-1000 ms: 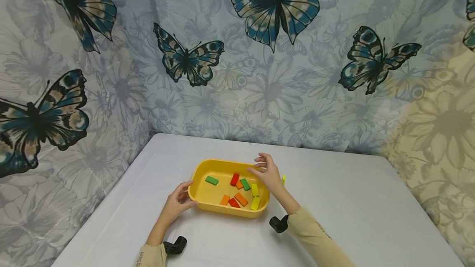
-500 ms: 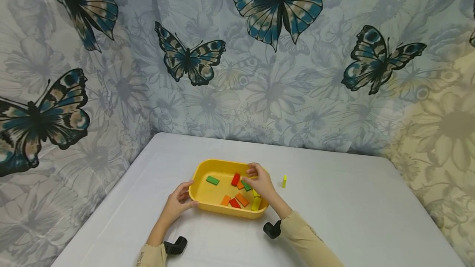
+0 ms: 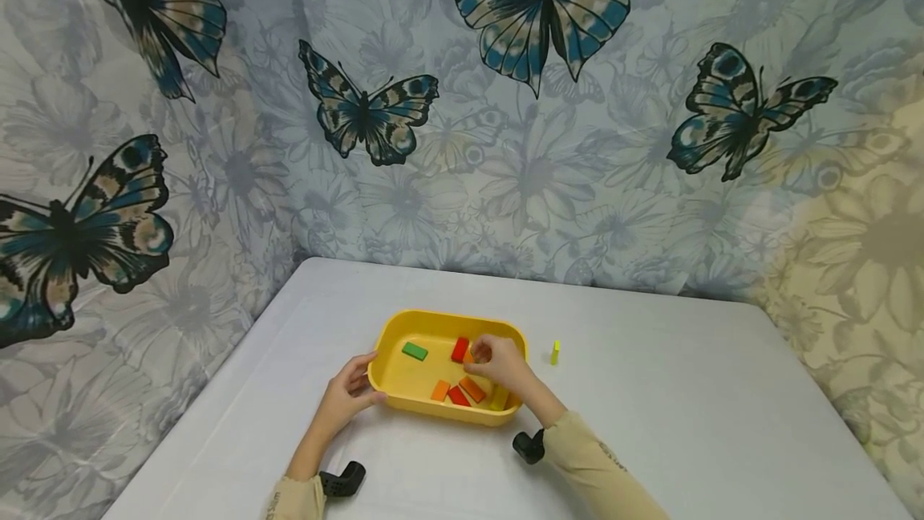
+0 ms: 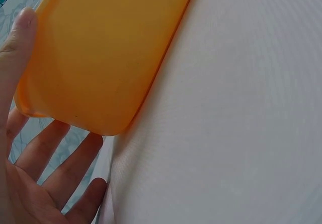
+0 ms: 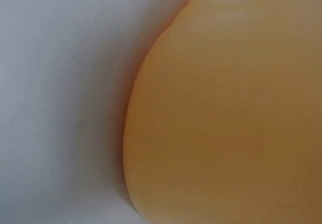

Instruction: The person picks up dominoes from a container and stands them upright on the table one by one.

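Observation:
A yellow plastic tray (image 3: 397, 392) with small coloured blocks sits on the white table. My left hand (image 3: 348, 392) holds its left end, thumb at the front corner and fingers along the end wall; in the left wrist view, fingertips (image 4: 93, 141) meet the tray wall (image 4: 100, 83). Inside the tray's right half, my right hand (image 3: 505, 363) has curled fingers beside a red block (image 3: 460, 349) and an orange block (image 3: 469, 356). It covers the spot of a green block, and I cannot tell whether it pinches that block. Only the tray's outer wall (image 5: 226, 123) shows in the right wrist view.
Another green block (image 3: 415, 351) lies at the tray's left. Near the front wall are orange blocks (image 3: 472, 389), a red block (image 3: 459, 396) and a partly covered yellow block (image 3: 499, 400). A narrow yellow block (image 3: 555, 352) stands on the table right of the tray.
My right hand has come from the tray's back right rim down into the tray, over the green block, and its fingers have curled. My left hand stays on the tray's left end.

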`<state>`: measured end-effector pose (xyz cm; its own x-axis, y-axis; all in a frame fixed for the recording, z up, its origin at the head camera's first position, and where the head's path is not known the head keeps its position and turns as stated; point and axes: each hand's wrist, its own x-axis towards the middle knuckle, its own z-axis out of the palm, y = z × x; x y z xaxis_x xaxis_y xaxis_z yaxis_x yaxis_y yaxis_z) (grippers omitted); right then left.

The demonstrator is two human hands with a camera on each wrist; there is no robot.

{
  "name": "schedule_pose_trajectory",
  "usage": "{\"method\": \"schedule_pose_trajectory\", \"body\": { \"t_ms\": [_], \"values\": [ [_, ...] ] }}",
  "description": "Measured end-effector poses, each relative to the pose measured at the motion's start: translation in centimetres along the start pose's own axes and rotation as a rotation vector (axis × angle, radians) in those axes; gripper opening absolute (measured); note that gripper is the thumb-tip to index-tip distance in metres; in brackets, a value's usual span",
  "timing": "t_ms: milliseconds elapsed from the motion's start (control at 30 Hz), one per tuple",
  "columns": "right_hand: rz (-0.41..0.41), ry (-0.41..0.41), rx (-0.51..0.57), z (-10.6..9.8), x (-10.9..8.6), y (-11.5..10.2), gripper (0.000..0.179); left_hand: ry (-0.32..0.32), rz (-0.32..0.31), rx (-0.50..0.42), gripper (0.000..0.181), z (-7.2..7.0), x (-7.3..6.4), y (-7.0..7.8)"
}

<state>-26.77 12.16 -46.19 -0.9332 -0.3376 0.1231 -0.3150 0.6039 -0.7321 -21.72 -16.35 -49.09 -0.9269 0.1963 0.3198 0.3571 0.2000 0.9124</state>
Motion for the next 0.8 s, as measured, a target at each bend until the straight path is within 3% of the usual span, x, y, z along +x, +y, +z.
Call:
{"method": "schedule_pose_trajectory", "body": {
  "t_ms": [233,800],
  "values": [
    [-0.014,-0.154,-0.145,0.31,-0.17,0.07,0.02,0.006,0.008,0.01,0.062,0.2,-0.13,0.26],
    [0.002,-0.215,-0.256,0.72,-0.11,-0.3,0.024,-0.006,0.015,0.018,0.062,0.02,-0.01,-0.03]
  ]
}}
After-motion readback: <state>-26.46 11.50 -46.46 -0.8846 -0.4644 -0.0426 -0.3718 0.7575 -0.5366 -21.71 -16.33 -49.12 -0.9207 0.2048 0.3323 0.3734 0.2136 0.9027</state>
